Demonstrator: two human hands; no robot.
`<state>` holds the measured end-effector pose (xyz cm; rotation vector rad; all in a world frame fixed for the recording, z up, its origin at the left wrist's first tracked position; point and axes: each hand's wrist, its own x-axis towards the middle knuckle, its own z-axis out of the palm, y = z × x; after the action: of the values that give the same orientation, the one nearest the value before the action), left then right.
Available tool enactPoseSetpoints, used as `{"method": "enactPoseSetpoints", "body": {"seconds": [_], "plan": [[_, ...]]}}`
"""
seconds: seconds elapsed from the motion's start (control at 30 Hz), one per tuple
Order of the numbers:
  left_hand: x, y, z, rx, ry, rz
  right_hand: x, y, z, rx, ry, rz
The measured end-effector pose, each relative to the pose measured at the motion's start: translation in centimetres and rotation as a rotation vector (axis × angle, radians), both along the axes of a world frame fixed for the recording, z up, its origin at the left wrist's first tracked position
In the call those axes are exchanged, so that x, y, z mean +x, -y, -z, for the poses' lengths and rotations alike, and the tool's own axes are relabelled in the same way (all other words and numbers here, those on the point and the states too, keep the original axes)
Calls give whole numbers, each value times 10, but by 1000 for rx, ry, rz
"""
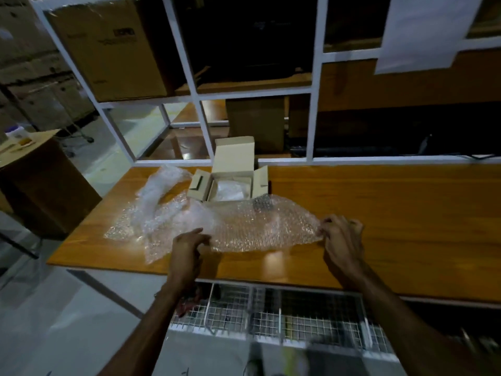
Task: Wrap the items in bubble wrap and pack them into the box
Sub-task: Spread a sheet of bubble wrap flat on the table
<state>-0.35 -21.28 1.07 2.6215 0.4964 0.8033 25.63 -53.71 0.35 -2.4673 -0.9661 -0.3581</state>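
Head cam, dim light, some blur. Table (379,213) orange wood, shelving frame behind. Box (230,183) sits at far edge of table, lid flap up, side flaps out, so it's open and ready to load; something pale/white already inside, can't tell what. Wrap sheet (260,229) lies flat across table just in front of box, far edge touching or overlapping box front. L hand (189,244) at sheet's near-left edge, thumb and fingers closed in a pinch on the film. R hand (341,234) at sheet's right end, fingertips bunched on the film, also pinching. Hands well apart, one per end: prob. to pull sheet taut and square it as a laying surface before an item goes on. Small dark item (262,203) shows at sheet's far edge, just beside box's right flap; under or in the film, can't tell which, and too blurred to ID. Second crumpled wrap (157,196) heaped left of box, partly under/against the flat sheet, likely spare stock kept within reach. Wire basket (271,308) hangs below table's near edge, contents unclear. Judgement: early-to-mid task, sheet prep stage; no wrapped bundle visible outside box. Risk: pulling sheet could drag it against box and shift it, since they're in contact.
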Motion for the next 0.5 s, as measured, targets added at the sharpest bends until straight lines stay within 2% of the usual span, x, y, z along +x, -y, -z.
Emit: {"method": "enactPoseSetpoints", "body": {"seconds": [0.13,0.27,0.5], "plan": [[-7,35,33,46,-245,-9,-8,38,38,-172,-88,16],[-4,42,47,-21,-260,48,-17,65,47,-251,-142,33],[24,64,44,91,-414,134,-7,99,41,-303,-227,189]]}}
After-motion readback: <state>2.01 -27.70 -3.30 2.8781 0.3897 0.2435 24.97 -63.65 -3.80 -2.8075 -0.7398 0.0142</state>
